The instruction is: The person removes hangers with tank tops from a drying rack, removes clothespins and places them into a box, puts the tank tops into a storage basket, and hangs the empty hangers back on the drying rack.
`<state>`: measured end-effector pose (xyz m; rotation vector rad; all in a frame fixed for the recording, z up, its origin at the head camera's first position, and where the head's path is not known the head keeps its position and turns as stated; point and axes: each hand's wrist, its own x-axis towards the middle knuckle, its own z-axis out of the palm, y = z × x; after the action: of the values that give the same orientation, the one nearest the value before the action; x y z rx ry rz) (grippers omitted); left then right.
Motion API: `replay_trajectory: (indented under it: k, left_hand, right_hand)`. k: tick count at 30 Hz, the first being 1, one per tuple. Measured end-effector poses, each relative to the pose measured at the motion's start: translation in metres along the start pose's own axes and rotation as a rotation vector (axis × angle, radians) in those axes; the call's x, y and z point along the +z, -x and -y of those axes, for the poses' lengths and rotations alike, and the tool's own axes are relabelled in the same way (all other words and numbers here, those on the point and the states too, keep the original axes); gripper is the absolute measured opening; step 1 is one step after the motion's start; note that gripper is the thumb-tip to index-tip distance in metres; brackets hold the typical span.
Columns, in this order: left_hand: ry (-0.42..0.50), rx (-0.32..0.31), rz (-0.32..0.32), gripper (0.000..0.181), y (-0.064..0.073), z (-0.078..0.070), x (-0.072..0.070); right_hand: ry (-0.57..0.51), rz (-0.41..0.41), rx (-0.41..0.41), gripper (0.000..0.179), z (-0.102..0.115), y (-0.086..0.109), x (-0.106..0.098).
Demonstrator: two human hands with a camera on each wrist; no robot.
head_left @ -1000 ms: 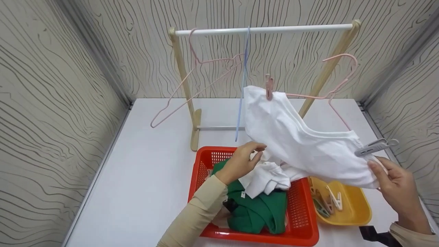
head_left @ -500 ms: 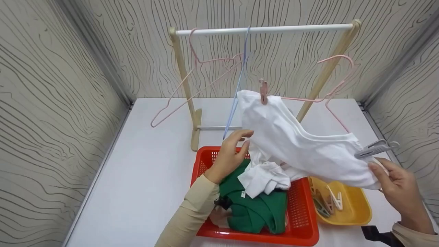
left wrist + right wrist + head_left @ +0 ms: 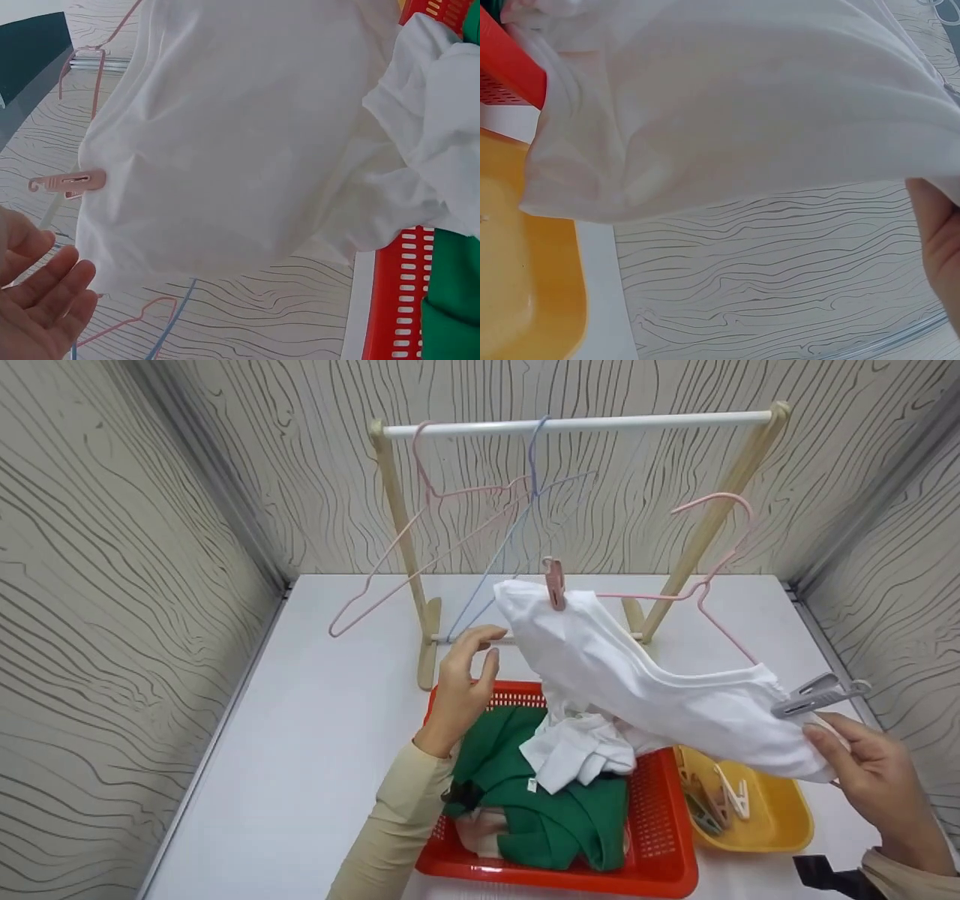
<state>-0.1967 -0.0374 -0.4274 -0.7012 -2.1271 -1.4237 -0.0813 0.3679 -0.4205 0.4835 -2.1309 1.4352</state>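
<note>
A white top (image 3: 637,675) with a scooped neckline hangs on a pink hanger (image 3: 724,562), whose hook is off the rail. One pink clothespin (image 3: 555,585) clips its left shoulder, a grey clothespin (image 3: 814,697) its right. My right hand (image 3: 862,761) pinches the right end of the top, below the grey clothespin. Just left of the other end is my left hand (image 3: 461,682), fingers loosely bent, nothing between them. In the left wrist view, its fingertips (image 3: 86,274) are right by the fabric's edge under the pink clothespin. The lower part of the top bunches over the red basket.
The red basket (image 3: 686,847) holds green clothing (image 3: 577,817). Beside it, a yellow bin (image 3: 780,825) contains several clothespins. Behind stands a rack with a white rail (image 3: 652,421), bearing another pink hanger (image 3: 371,574) and a blue hanger (image 3: 487,566). Patterned walls enclose the table.
My left hand has moved left and up, away from the basket's middle. The top and its hanger have shifted down and left at the hook end. The blue hanger has swung round.
</note>
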Motion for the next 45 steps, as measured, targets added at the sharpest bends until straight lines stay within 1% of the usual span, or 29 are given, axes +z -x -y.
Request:
replay_trajectory:
  k: [2, 5, 9, 11, 13, 16, 20, 23, 26, 30, 32, 34, 35, 38, 40, 41, 43, 45]
  left_hand:
    - [-0.015, -0.005, -0.019, 0.022, 0.000, 0.001, -0.004]
    - [-0.044, -0.009, -0.048, 0.022, -0.001, 0.002, -0.011]
    - [-0.045, -0.016, -0.089, 0.025, -0.003, 0.003, -0.019]
    - [-0.035, -0.017, -0.097, 0.026, -0.005, 0.002, -0.024]
    - [-0.038, -0.015, -0.094, 0.026, -0.005, 0.002, -0.028]
    - [-0.067, -0.013, -0.069, 0.027, -0.006, 0.001, -0.033]
    - [-0.137, -0.031, -0.032, 0.031, -0.005, 0.002, -0.040]
    - [-0.204, -0.050, -0.006, 0.034, -0.003, 0.001, -0.045]
    - [-0.256, -0.062, 0.018, 0.035, -0.001, 0.001, -0.050]
    - [-0.284, -0.044, 0.028, 0.031, 0.002, 0.003, -0.059]
    - [-0.296, -0.033, 0.029, 0.028, 0.004, 0.005, -0.063]
    - [-0.311, -0.034, 0.037, 0.025, 0.008, 0.007, -0.066]
    - [-0.319, -0.036, 0.044, 0.024, 0.010, 0.008, -0.067]
    - [-0.334, -0.035, 0.077, 0.022, 0.016, 0.011, -0.070]
    - [-0.334, -0.027, 0.106, 0.024, 0.020, 0.013, -0.071]
    - [-0.333, -0.022, 0.120, 0.026, 0.021, 0.014, -0.071]
    - [-0.327, -0.010, 0.145, 0.028, 0.023, 0.016, -0.072]
    - [-0.324, 0.002, 0.161, 0.030, 0.025, 0.017, -0.073]
  right_hand:
    - [-0.017, 0.013, 0.000, 0.049, 0.001, 0.000, 0.000]
    - [-0.007, 0.024, 0.001, 0.050, 0.002, -0.001, 0.002]
    - [-0.005, 0.044, -0.006, 0.051, 0.004, -0.002, 0.008]
    - [-0.046, 0.064, -0.024, 0.048, 0.005, -0.004, 0.011]
    - [-0.053, 0.078, -0.038, 0.047, 0.006, -0.007, 0.015]
    - [-0.064, 0.104, -0.061, 0.046, 0.007, -0.011, 0.021]
    - [-0.008, 0.138, -0.067, 0.049, 0.010, -0.015, 0.028]
    - [0.015, 0.167, -0.076, 0.047, 0.013, -0.019, 0.032]
    - [0.035, 0.205, -0.126, 0.049, 0.013, -0.023, 0.035]
    - [0.053, 0.253, -0.185, 0.056, 0.012, -0.028, 0.041]
    - [0.028, 0.275, -0.168, 0.059, 0.011, -0.028, 0.046]
    - [-0.033, 0.292, -0.141, 0.059, 0.007, -0.028, 0.051]
    - [-0.046, 0.301, -0.129, 0.060, 0.006, -0.028, 0.053]
    - [-0.129, 0.304, -0.105, 0.058, -0.001, -0.027, 0.057]
    - [-0.189, 0.302, -0.104, 0.053, -0.006, -0.026, 0.059]
    - [-0.195, 0.304, -0.100, 0.054, -0.007, -0.026, 0.060]
    - [-0.247, 0.302, -0.089, 0.051, -0.010, -0.026, 0.061]
    - [-0.233, 0.316, -0.078, 0.053, -0.011, -0.025, 0.061]
